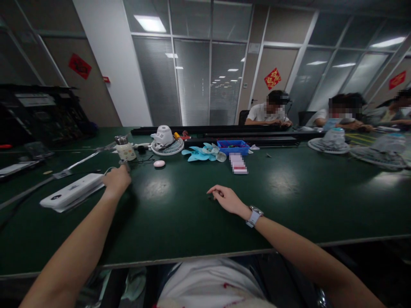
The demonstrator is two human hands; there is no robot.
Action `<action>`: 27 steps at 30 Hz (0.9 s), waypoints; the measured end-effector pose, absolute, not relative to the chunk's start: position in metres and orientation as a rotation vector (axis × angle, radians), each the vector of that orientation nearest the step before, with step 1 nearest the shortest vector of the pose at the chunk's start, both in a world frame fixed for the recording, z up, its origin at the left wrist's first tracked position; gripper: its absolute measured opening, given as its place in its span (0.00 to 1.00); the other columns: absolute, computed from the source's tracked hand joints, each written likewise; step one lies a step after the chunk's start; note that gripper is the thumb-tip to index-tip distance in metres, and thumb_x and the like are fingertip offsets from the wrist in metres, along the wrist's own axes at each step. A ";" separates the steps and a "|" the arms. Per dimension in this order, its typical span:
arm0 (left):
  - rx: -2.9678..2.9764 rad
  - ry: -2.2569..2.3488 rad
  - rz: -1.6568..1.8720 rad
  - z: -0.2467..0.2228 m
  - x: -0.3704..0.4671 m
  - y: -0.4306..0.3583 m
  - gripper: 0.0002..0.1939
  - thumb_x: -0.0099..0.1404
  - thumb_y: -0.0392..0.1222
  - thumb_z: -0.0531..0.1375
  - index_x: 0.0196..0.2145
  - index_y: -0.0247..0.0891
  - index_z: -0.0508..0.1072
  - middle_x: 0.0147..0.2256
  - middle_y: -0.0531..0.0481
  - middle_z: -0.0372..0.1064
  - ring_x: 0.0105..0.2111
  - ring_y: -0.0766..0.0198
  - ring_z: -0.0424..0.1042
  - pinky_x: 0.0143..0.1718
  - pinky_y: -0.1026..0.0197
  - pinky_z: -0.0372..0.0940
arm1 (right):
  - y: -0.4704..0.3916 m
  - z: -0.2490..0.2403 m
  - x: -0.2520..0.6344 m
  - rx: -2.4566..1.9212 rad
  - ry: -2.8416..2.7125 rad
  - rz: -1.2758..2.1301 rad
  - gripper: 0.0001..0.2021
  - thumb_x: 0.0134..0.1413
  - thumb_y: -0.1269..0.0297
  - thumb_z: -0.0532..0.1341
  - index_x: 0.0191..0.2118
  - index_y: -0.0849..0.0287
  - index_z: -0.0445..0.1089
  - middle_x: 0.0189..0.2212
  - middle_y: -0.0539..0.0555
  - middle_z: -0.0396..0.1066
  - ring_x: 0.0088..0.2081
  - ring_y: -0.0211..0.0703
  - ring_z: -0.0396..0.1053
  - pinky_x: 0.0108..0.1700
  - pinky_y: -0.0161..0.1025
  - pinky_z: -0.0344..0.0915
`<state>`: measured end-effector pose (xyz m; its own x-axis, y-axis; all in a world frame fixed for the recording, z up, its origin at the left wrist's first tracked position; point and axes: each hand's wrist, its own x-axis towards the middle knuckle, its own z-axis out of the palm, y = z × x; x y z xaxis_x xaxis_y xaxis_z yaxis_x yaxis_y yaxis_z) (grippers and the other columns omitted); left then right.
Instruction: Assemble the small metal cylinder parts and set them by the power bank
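Easily, the eleven-o'clock bottle (126, 150) could be nudged over by the left hand (117, 181), grip hidden; the right hand (227, 199), grip unclear.

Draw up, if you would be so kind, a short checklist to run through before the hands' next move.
1. Left hand free of close neighbours: not ok; the bottle and the white object are both close by.
2. Left hand's grip: cannot tell; whatever it may hold is unclear.
3. Right hand empty: cannot tell; its palm is hidden.
4. Right hand apart from the blue blades: ok; they lie farther back on the table.
5. Bottle upright and capped: ok.
6. Tray open side up: ok.
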<state>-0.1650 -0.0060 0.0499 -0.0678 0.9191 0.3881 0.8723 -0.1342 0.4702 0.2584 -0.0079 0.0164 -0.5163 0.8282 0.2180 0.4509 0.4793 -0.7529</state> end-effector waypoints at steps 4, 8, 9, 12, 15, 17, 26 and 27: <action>1.877 2.437 1.219 0.058 -0.134 -0.017 0.23 0.59 0.56 0.55 0.44 0.37 0.76 0.45 0.28 0.69 0.55 0.31 0.59 0.49 0.30 0.50 | -0.010 0.018 0.258 -1.082 -2.114 0.864 0.12 0.59 0.68 0.53 0.41 0.58 0.74 0.27 0.50 0.69 0.25 0.35 0.61 0.27 0.33 0.53; 2.220 2.391 1.175 0.053 -0.071 -0.017 0.22 0.66 0.43 0.52 0.55 0.31 0.67 0.57 0.30 0.59 0.60 0.35 0.52 0.57 0.31 0.45 | -0.010 0.020 0.258 -1.099 -2.033 0.850 0.13 0.61 0.64 0.52 0.43 0.58 0.73 0.27 0.50 0.68 0.25 0.36 0.61 0.27 0.33 0.54; 2.319 2.282 1.101 0.047 -0.052 -0.017 0.21 0.67 0.42 0.52 0.55 0.33 0.67 0.57 0.34 0.60 0.59 0.40 0.55 0.58 0.35 0.48 | -0.010 0.020 0.258 -1.095 -2.011 0.845 0.14 0.61 0.64 0.51 0.43 0.58 0.73 0.28 0.50 0.68 0.25 0.36 0.61 0.27 0.33 0.55; 2.680 1.687 0.835 0.025 0.005 -0.024 0.20 0.68 0.44 0.55 0.57 0.42 0.66 0.59 0.44 0.60 0.61 0.53 0.57 0.59 0.49 0.55 | -0.009 0.019 0.258 -1.079 -1.944 0.821 0.14 0.61 0.63 0.52 0.44 0.59 0.72 0.28 0.50 0.68 0.26 0.37 0.63 0.29 0.34 0.57; 2.875 1.126 0.674 0.009 0.047 -0.036 0.22 0.70 0.42 0.53 0.61 0.44 0.62 0.63 0.44 0.55 0.65 0.54 0.50 0.62 0.48 0.53 | -0.006 0.016 0.258 -1.037 -1.903 0.820 0.13 0.61 0.63 0.52 0.43 0.59 0.72 0.30 0.51 0.70 0.28 0.37 0.65 0.31 0.34 0.59; 2.892 1.029 0.647 0.006 0.059 -0.041 0.22 0.70 0.40 0.52 0.61 0.44 0.62 0.62 0.44 0.55 0.65 0.55 0.50 0.62 0.48 0.53 | -0.006 0.015 0.258 -1.018 -1.893 0.832 0.13 0.60 0.63 0.52 0.43 0.59 0.71 0.31 0.52 0.71 0.28 0.37 0.65 0.30 0.34 0.59; 2.889 1.093 0.520 0.008 0.039 -0.030 0.18 0.71 0.33 0.48 0.51 0.35 0.74 0.50 0.43 0.71 0.55 0.58 0.67 0.57 0.54 0.61 | -0.009 0.019 0.256 -1.025 -1.785 0.784 0.14 0.60 0.61 0.53 0.41 0.61 0.73 0.24 0.49 0.65 0.26 0.37 0.63 0.28 0.34 0.56; 2.895 1.127 0.531 0.006 0.038 -0.028 0.17 0.70 0.33 0.49 0.49 0.35 0.75 0.49 0.44 0.73 0.55 0.57 0.67 0.56 0.53 0.62 | -0.009 0.020 0.257 -1.030 -1.783 0.786 0.14 0.60 0.61 0.53 0.41 0.61 0.73 0.24 0.49 0.65 0.25 0.37 0.62 0.28 0.34 0.56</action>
